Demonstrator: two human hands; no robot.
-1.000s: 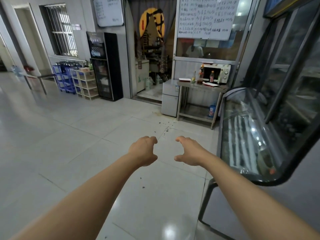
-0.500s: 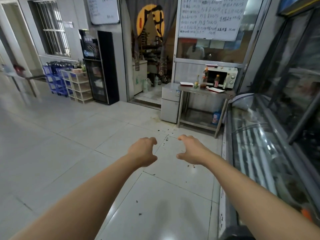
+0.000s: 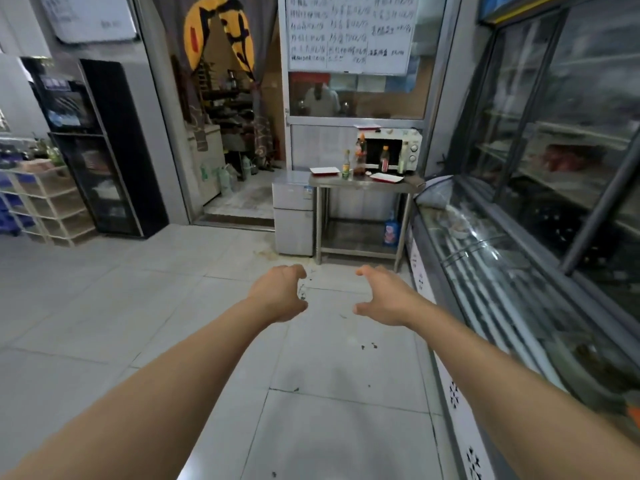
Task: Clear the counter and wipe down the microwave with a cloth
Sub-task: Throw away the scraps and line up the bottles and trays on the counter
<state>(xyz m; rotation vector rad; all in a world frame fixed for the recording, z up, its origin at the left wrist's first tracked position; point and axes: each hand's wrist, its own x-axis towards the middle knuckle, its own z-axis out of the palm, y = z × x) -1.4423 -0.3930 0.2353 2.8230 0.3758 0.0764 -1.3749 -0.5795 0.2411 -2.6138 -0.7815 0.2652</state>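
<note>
Head view: left hand and right hand hang loosely curled, empty, over the floor; microwave on the counter at twelve o'clock.

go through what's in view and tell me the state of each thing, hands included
left hand: fingers loosely curled, holding nothing
right hand: fingers loosely curled, holding nothing
microwave: door closed, on the counter
counter: still cluttered
bottles: upright before the microwave
trays: lying flat on the counter
</note>
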